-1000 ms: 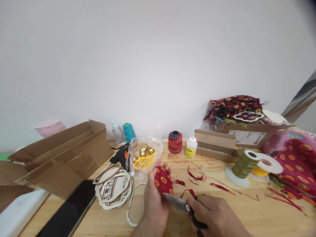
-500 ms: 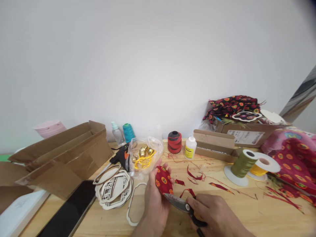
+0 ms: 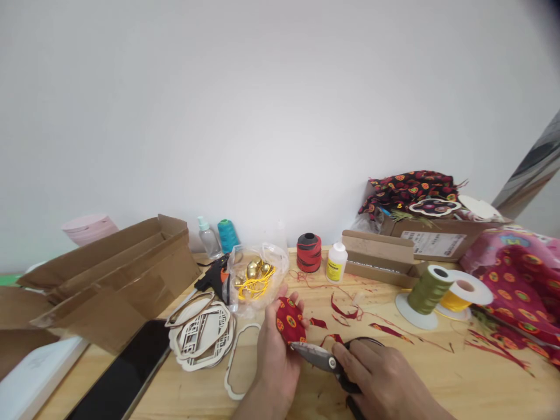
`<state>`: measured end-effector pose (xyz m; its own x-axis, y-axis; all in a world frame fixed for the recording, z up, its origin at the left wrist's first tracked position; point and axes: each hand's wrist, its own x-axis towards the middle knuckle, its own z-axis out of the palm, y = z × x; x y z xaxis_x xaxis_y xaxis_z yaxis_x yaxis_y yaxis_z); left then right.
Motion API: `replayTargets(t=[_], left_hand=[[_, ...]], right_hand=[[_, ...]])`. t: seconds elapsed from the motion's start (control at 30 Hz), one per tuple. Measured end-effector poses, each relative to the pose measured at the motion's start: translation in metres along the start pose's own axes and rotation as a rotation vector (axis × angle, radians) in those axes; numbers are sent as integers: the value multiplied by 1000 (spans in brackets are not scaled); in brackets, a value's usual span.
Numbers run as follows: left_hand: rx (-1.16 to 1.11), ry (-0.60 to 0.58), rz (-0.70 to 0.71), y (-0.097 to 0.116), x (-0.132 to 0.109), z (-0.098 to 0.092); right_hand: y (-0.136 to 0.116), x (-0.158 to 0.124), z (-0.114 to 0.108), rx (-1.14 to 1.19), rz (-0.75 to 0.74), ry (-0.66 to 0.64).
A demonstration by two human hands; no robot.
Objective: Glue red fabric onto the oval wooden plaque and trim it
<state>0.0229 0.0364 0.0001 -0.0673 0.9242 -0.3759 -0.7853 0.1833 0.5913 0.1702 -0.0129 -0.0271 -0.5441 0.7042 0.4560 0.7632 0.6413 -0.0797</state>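
Observation:
My left hand (image 3: 280, 361) is closed around a small piece of red patterned fabric (image 3: 290, 319), holding it up above the table. In my right hand (image 3: 385, 379) are black-handled scissors (image 3: 321, 358), their blades pointing left and meeting the fabric's lower edge. The handle loops are spread, and my fingers partly hide them. Beside my left wrist lies a pale scalloped frame (image 3: 229, 373). Red fabric scraps (image 3: 343, 307) are scattered just beyond the scissors.
Wooden cutouts (image 3: 205, 338), a phone (image 3: 122, 373) and a cardboard box (image 3: 118, 280) lie left. Behind are a glue gun (image 3: 214, 277), a bag of golden bells (image 3: 256, 274), red thread (image 3: 308, 252) and a glue bottle (image 3: 336, 262). Green thread (image 3: 431, 290) stands right.
The scissors' handle loops have spread further apart in my right hand. My left hand and the fabric have barely moved.

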Motion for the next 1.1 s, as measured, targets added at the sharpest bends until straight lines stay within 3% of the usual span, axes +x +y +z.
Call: replayTargets(t=[0.1,0.23,0.5,0.67,0.93,1.1], left_hand=[[-16,-14,-31,1,0,1],[-64,-18,-40,2,0,1],[-73,-28,19,3,0,0],[13,-1,102,4,-4,3],[180,-122,138,2,-21,11],[216,-241,109,-1,-27,11]], right_hand=[[0,1,3,36,17,69],[2,6,3,203,160,137],[11,10,-7,603,383,-29],[11,11,-5,1004,501,59],[1,16,-8,1393,530,146],[1,17,-5,1667,689,141]])
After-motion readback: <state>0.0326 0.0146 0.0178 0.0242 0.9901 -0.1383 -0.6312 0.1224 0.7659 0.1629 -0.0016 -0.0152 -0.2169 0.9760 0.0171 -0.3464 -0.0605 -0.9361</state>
